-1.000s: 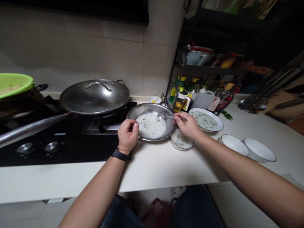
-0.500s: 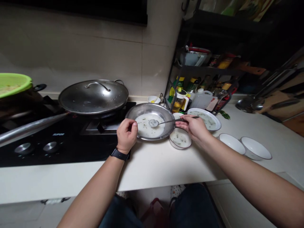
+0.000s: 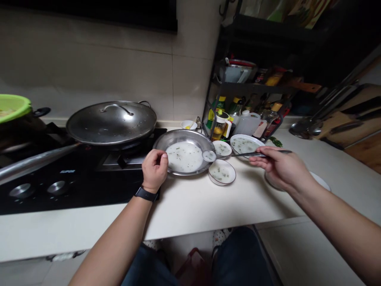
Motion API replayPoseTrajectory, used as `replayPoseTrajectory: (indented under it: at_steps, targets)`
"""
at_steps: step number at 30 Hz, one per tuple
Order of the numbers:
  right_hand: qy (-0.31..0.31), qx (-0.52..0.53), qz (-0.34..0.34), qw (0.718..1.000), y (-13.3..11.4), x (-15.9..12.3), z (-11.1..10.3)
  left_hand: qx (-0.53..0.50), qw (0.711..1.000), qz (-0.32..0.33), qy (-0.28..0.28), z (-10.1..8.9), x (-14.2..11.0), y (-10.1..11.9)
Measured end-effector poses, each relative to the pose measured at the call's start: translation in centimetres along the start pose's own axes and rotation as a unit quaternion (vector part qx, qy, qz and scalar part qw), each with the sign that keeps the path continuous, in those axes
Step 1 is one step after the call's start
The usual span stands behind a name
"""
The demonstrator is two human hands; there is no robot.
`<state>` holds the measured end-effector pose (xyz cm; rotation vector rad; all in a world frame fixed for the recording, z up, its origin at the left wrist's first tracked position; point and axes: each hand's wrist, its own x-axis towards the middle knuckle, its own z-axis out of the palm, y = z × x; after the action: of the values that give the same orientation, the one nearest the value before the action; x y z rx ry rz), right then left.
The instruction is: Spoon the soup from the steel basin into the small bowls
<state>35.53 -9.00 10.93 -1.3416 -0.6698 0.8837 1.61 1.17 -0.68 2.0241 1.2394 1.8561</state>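
My left hand point(image 3: 155, 169) is closed on the left rim of a wide metal basin point(image 3: 200, 140), which holds a whitish liquid with green bits. In my right hand point(image 3: 279, 165) is the handle of a ladle point(image 3: 209, 155). Its bowl, with whitish liquid in it, is over the basin's right rim. Just right of the basin are a dark-rimmed bowl point(image 3: 222, 182) and a smaller bowl point(image 3: 229, 154) behind it, both containing the same liquid. Behind the ladle handle, a ridged white plate point(image 3: 258, 141) has some too. My right hand partly covers two white bowls.
A lidded wok point(image 3: 113, 123) sits on the black stove point(image 3: 98, 186) at left, its long handle jutting forward. A green basket point(image 3: 14, 107) is at far left. The rack point(image 3: 253, 87) with bottles stands at back right; a small dish point(image 3: 189, 124) lies behind the basin.
My right hand has moved right with the ladle; its bowl went left into the basin's liquid, then right to the rim, now filled. My left hand stays at the basin; the view has turned slightly right.
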Motion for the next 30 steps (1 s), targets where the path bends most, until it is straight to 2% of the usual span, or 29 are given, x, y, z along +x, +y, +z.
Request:
replayPoseTrajectory:
  at_steps: [4, 8, 10, 12, 14, 15, 18, 19, 20, 21, 22, 23, 26, 28, 30]
  targets:
    - [0.012, -0.04, 0.0, 0.999, -0.4, -0.2, -3.3, 0.003, 1.0, -0.003, -0.002, 0.0, 0.0, -0.1]
    - [0.016, -0.102, -0.003, 0.995, 0.0, -0.5, -5.0, -0.004, 1.0, 0.008, 0.002, 0.1, 0.0, -0.1]
    - [0.013, -0.176, -0.01, 0.984, 0.3, -1.1, -5.4, -0.007, 1.0, 0.009, 0.001, 0.1, 0.0, -0.1]
    - [-0.019, -0.276, -0.057, 0.959, 0.6, -1.9, -5.7, -0.008, 1.0, 0.007, 0.001, 0.0, 0.0, -0.1]
    - [-0.098, -0.371, -0.166, 0.909, 0.7, -3.0, -6.2, -0.008, 1.0, 0.004, -0.001, 0.0, 0.0, 0.0]
    - [-0.148, -0.409, -0.233, 0.87, 0.7, -3.6, -6.5, -0.006, 1.0, 0.003, -0.002, 0.0, 0.0, 0.0]
    - [-0.278, -0.476, -0.412, 0.726, 0.6, -5.2, -7.3, -0.001, 1.0, -0.004, -0.005, 0.0, 0.0, 0.0]
    - [-0.299, -0.483, -0.453, 0.687, 0.5, -5.6, -7.4, 0.001, 1.0, -0.005, -0.006, 0.0, 0.0, 0.0]
    - [-0.306, -0.485, -0.486, 0.659, 0.5, -5.8, -7.5, 0.001, 1.0, -0.005, -0.007, 0.0, 0.0, 0.0]
    - [-0.303, -0.484, -0.511, 0.643, 0.5, -6.0, -7.3, 0.002, 1.0, -0.004, -0.006, 0.0, 0.0, 0.0]
    - [-0.291, -0.48, -0.524, 0.64, 0.5, -6.0, -7.1, 0.001, 1.0, -0.002, -0.006, 0.0, 0.0, 0.0]
    - [-0.277, -0.474, -0.527, 0.649, 0.5, -5.9, -6.6, 0.001, 1.0, 0.0, -0.005, 0.0, 0.0, 0.0]
    - [-0.244, -0.442, -0.49, 0.71, 0.7, -4.9, -4.0, 0.003, 1.0, -0.002, -0.003, 0.0, -0.1, 0.0]
    - [-0.229, -0.412, -0.46, 0.752, 1.1, -3.5, -1.5, 0.004, 1.0, -0.003, -0.003, 0.0, -0.1, 0.0]
    - [-0.225, -0.382, -0.438, 0.782, 1.8, -1.7, 1.1, 0.0, 1.0, 0.0, -0.003, 0.0, -0.1, 0.0]
